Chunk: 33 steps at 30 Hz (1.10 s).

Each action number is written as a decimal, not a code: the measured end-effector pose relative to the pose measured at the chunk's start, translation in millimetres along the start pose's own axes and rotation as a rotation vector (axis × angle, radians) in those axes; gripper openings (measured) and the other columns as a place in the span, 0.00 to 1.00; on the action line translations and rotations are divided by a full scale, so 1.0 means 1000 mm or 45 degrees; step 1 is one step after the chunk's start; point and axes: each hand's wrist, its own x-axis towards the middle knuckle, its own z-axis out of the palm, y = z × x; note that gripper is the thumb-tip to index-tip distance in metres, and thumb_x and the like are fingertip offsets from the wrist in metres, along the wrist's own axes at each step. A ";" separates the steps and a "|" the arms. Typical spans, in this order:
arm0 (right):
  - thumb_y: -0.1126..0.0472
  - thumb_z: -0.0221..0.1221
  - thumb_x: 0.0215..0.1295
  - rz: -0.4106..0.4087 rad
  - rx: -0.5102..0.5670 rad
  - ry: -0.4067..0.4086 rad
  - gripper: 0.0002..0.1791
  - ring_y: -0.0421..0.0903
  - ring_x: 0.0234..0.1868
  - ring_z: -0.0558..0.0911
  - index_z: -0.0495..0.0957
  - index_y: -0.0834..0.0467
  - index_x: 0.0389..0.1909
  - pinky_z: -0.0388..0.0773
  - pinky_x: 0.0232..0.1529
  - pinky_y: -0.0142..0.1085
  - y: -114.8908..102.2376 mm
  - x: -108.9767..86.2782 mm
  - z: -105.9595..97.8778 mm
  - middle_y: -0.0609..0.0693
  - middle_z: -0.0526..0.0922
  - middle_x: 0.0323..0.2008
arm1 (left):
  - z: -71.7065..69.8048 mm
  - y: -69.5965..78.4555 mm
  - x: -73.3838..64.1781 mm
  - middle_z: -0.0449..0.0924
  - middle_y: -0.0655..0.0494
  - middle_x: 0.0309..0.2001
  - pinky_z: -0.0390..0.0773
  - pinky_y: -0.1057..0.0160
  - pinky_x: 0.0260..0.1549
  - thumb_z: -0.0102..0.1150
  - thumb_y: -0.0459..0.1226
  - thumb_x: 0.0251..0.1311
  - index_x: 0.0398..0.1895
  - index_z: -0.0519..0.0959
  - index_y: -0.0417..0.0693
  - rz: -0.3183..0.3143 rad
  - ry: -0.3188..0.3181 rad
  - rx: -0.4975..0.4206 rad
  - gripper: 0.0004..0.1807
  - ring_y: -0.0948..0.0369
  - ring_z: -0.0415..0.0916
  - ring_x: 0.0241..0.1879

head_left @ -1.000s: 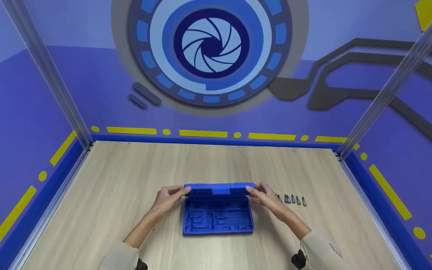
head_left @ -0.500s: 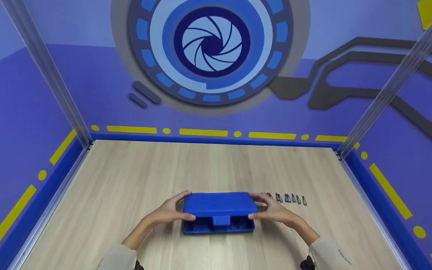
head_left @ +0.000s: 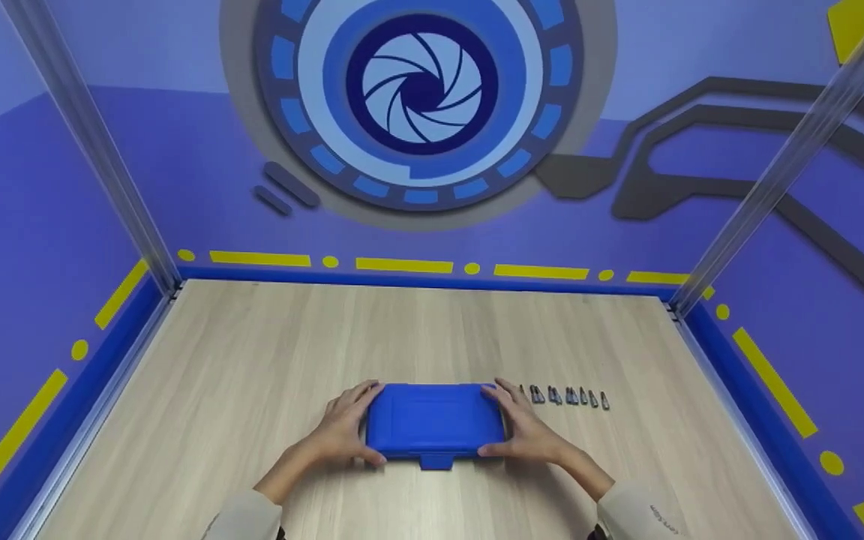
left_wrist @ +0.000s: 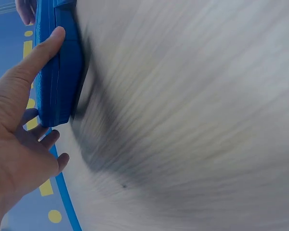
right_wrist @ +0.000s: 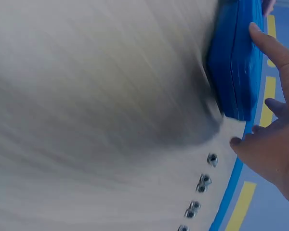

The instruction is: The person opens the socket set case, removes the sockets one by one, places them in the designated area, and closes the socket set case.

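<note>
A blue plastic case (head_left: 435,418) lies flat on the table with its lid down. Its front latch tab (head_left: 436,460) sticks out toward me. My left hand (head_left: 343,424) holds the case's left end, thumb at the front edge and fingers toward the back corner. At the other end, my right hand (head_left: 526,433) holds it the same way. In the left wrist view, the thumb presses the side of the case (left_wrist: 67,89); some fingers are partly hidden behind it. The right wrist view shows the right thumb on the case (right_wrist: 235,72) too.
Several small metal bits (head_left: 571,395) stand in a row to the right of the case, close to my right hand. The wooden table (head_left: 289,337) is bounded by blue panels and metal posts (head_left: 747,195) at its back corners.
The lid, raised and showing the moulded inside a second ago, has swung down toward me and now lies over the base. Both hands came down with it to the case's ends.
</note>
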 end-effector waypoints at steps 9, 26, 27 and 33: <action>0.35 0.79 0.41 -0.085 -0.344 0.116 0.63 0.78 0.75 0.56 0.63 0.61 0.76 0.54 0.69 0.76 -0.014 0.019 0.034 0.72 0.58 0.76 | 0.000 0.002 0.002 0.55 0.32 0.77 0.54 0.27 0.68 0.88 0.51 0.31 0.79 0.56 0.36 -0.027 -0.007 0.020 0.71 0.34 0.55 0.75; 0.24 0.74 0.30 0.044 -0.840 0.141 0.67 0.67 0.69 0.68 0.65 0.49 0.74 0.75 0.59 0.65 -0.032 0.035 0.049 0.66 0.68 0.69 | 0.002 -0.001 0.006 0.61 0.32 0.74 0.63 0.30 0.60 0.89 0.52 0.24 0.77 0.60 0.35 0.054 0.059 0.117 0.72 0.34 0.59 0.72; 0.23 0.74 0.29 0.049 -0.863 0.138 0.67 0.67 0.69 0.69 0.65 0.49 0.74 0.76 0.58 0.64 -0.033 0.035 0.050 0.66 0.69 0.68 | 0.002 -0.001 0.006 0.62 0.32 0.74 0.64 0.31 0.59 0.89 0.52 0.24 0.77 0.61 0.35 0.054 0.060 0.122 0.72 0.34 0.59 0.72; 0.19 0.71 0.30 0.043 -0.988 0.108 0.69 0.67 0.67 0.72 0.64 0.51 0.75 0.79 0.55 0.64 -0.036 0.035 0.053 0.67 0.71 0.66 | 0.002 -0.002 0.005 0.65 0.34 0.72 0.67 0.34 0.58 0.89 0.53 0.22 0.75 0.63 0.34 0.074 0.089 0.186 0.71 0.37 0.64 0.68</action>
